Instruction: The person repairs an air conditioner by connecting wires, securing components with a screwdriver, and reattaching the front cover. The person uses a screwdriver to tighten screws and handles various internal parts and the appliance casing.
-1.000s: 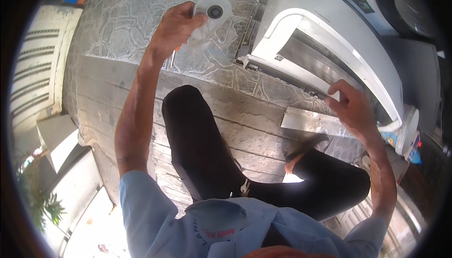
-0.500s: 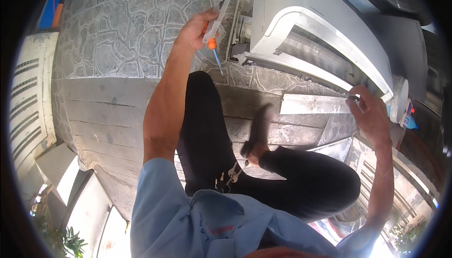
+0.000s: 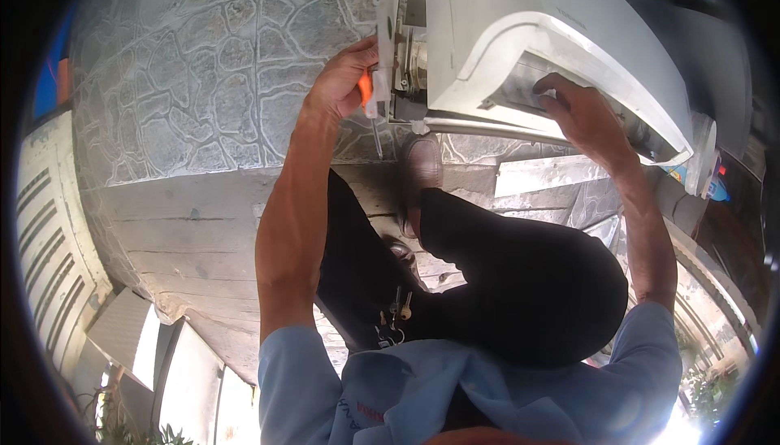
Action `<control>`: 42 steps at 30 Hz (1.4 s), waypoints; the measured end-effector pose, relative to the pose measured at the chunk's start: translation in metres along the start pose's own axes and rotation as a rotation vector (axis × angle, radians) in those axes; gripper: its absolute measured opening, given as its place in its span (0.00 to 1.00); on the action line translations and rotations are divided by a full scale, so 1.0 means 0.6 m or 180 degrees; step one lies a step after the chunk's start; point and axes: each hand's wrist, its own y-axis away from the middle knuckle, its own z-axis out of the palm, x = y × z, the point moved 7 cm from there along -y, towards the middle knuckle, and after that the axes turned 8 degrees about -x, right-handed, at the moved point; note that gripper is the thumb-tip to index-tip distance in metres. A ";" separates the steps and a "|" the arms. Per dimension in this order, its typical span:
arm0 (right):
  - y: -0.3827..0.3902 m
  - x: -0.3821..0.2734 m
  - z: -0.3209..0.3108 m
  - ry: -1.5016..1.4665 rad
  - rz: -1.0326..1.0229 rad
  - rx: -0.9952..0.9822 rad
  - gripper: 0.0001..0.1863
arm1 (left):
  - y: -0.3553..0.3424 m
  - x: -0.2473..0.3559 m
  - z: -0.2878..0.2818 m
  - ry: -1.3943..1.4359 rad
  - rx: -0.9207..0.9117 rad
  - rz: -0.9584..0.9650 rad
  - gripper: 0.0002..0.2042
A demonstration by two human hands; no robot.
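A white indoor air conditioner unit (image 3: 508,10) lies at the upper right, its front opening facing me and its left end uncovered, showing inner parts. My left hand (image 3: 343,83) is closed around a screwdriver (image 3: 365,87) with an orange handle, its blade pointing down. The same hand also grips a narrow white plastic end cover (image 3: 384,51), held beside the unit's exposed end. At the front opening of the unit is my right hand (image 3: 591,120), fingers curled and thumb close to them; whatever lies between the fingertips is hidden.
A white flat strip (image 3: 543,175) lies on the floor near the unit. My brown shoe (image 3: 423,160) is just in front of the unit's left corner. A white bucket (image 3: 705,152) and a blue bottle (image 3: 718,190) stand at the right. A slatted cream gate (image 3: 61,225) is at the left.
My left hand has brought the cover and screwdriver closer to the unit's open end. My right hand has moved left from the unit's lower right corner to its opening. My foot has moved forward.
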 end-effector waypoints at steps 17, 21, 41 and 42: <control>-0.192 0.027 0.124 0.0211 -0.0181 -0.1273 0.17 | -0.043 0.013 -0.022 -0.1459 0.0755 -0.0227 0.16; -0.192 0.033 0.132 0.0158 -0.0229 -0.1304 0.17 | -0.061 0.017 -0.017 -0.1357 0.0884 -0.0136 0.16; -0.186 0.020 0.150 -0.0045 -0.0108 -0.1440 0.15 | -0.078 0.026 0.000 -0.1994 0.0760 -0.0162 0.20; -0.189 0.018 0.146 -0.0046 -0.0120 -0.1430 0.15 | -0.075 0.031 0.003 -0.2065 0.0777 -0.0133 0.20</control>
